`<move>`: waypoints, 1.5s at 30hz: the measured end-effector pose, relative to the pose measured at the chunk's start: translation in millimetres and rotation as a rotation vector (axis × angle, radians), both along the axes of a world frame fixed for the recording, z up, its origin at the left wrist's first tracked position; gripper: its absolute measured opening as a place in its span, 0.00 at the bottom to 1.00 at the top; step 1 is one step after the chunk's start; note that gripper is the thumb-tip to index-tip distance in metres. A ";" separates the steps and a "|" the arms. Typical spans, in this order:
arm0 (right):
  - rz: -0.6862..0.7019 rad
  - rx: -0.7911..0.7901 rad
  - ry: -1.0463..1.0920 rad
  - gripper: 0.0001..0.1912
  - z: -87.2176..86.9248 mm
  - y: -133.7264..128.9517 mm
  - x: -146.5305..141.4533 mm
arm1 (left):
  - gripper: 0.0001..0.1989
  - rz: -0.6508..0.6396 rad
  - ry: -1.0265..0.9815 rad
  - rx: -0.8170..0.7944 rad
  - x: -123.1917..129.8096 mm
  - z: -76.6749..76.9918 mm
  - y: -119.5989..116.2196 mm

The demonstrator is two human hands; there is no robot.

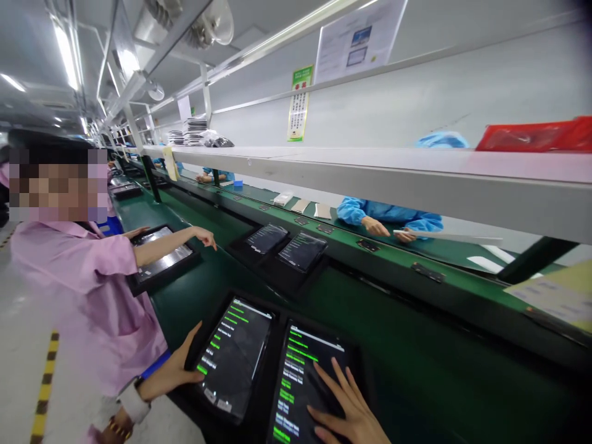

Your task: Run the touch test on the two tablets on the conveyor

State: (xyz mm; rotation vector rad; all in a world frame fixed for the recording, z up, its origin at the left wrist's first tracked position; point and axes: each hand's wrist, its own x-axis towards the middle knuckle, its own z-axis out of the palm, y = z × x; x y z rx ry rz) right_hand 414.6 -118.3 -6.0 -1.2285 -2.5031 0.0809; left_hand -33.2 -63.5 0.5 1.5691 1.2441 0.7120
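Two tablets with lists of green and white text lie side by side in a black tray in front of me. My left hand (178,369) is at the left edge of the left tablet (235,354), thumb over its lower left border and fingers spread along the tray's side. Over the right tablet (308,382), my right hand (346,404) has its fingers spread, the fingertips at or just above the screen. It holds nothing.
A person in pink (87,265) at the left reaches over another tablet (164,250). Two more tablets sit in a black tray (296,280) ahead on the green bench (416,364). A person's blue sleeves (354,209) show beyond, below a white shelf (370,176).
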 end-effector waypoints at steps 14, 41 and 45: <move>-0.109 -0.130 0.184 0.18 -4.0 5.2 -18.0 | 0.49 0.266 0.341 0.217 19.7 -14.9 19.6; -0.074 0.036 -0.061 0.21 15.4 -6.3 -7.1 | 0.58 0.097 0.090 0.000 -6.7 -5.7 5.6; -0.041 0.188 -0.050 0.34 -8.9 -0.5 -3.9 | 0.58 0.185 0.130 -0.039 0.5 1.0 10.1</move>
